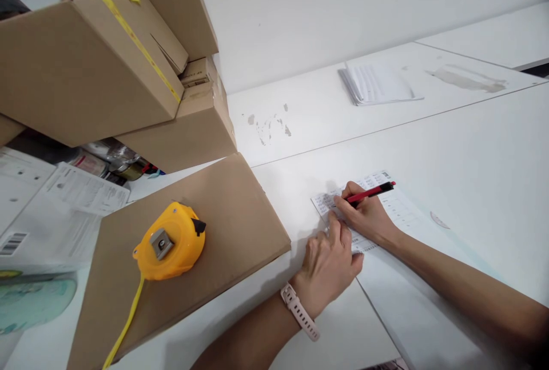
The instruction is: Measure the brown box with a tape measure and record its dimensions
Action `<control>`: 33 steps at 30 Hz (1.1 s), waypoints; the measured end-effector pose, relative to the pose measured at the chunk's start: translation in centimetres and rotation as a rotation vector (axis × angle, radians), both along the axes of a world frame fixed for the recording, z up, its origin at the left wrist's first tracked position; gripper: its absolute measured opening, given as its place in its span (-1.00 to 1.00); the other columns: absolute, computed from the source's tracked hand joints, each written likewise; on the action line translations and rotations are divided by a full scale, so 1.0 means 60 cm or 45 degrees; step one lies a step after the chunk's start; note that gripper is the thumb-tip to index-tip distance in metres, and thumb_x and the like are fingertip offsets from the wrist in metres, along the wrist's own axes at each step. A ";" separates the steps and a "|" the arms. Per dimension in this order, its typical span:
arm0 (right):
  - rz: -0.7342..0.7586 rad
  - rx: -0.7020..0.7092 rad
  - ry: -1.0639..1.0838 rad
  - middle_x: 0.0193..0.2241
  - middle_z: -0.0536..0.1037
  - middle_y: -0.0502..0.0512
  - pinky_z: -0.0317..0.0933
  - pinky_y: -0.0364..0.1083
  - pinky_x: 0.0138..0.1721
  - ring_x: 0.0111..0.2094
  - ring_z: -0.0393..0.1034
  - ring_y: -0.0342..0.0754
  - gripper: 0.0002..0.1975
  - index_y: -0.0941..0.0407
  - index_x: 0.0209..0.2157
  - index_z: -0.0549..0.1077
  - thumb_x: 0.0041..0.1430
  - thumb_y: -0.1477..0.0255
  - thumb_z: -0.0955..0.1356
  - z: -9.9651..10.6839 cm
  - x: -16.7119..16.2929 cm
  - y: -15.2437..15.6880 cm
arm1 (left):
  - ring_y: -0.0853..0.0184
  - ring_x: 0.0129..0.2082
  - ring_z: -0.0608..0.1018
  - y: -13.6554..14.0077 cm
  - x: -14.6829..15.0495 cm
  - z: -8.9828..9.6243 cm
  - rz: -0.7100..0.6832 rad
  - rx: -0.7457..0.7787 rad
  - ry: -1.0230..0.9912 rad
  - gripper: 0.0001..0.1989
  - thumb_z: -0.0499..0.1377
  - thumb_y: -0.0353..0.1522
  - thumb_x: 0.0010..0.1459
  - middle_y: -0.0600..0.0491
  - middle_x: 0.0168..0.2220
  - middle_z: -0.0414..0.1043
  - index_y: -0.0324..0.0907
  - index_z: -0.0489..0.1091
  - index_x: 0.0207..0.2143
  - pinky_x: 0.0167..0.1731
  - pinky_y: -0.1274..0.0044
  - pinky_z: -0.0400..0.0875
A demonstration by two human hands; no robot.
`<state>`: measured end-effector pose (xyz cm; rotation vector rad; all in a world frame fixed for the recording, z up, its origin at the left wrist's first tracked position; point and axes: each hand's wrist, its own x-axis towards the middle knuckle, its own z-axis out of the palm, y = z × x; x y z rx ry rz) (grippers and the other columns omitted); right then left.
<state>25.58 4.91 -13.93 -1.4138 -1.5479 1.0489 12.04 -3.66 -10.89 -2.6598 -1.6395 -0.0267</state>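
Observation:
A red pen point(369, 193) with a black end is pinched in my right hand point(362, 214), its tip over a printed and handwritten paper sheet point(392, 208). My left hand point(329, 264) lies on the near left part of that sheet, fingers slightly bent, thumb apart, with nothing held. A pale watch strap point(299, 311) circles the left wrist. To the left, a yellow tape measure point(174, 242) rests on a flat cardboard box point(240, 204), its tape partly pulled out toward me. The pen's writing point is hidden by my fingers.
Stacked cardboard boxes point(132, 67), one bound with yellow tape, stand at the upper left. Papers with a barcode point(26, 233) lie at the left edge. A stack of white sheets point(380, 83) sits at the back of the white table point(480, 175), against the wall.

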 end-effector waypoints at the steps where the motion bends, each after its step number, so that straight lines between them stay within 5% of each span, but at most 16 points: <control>1: 0.004 0.013 -0.004 -0.63 0.20 -0.14 0.01 -0.12 -0.56 -0.59 0.09 -0.18 -0.73 0.04 -0.51 0.21 0.18 0.35 0.36 -0.001 0.000 0.000 | 0.28 -0.30 0.63 0.001 0.000 0.000 -0.004 -0.016 -0.007 -0.42 0.08 -0.10 0.36 -0.23 0.31 0.29 -0.34 0.27 0.25 -0.35 0.45 0.58; 33: -0.012 0.068 -0.068 -0.62 0.21 -0.14 0.00 -0.12 -0.56 -0.57 0.08 -0.17 -0.74 0.04 -0.52 0.21 0.16 0.36 0.36 0.001 0.001 0.004 | 0.24 -0.28 0.63 -0.002 0.000 -0.002 -0.008 0.004 -0.028 -0.39 0.10 -0.10 0.35 -0.23 0.35 0.23 -0.35 0.25 0.27 -0.36 0.43 0.57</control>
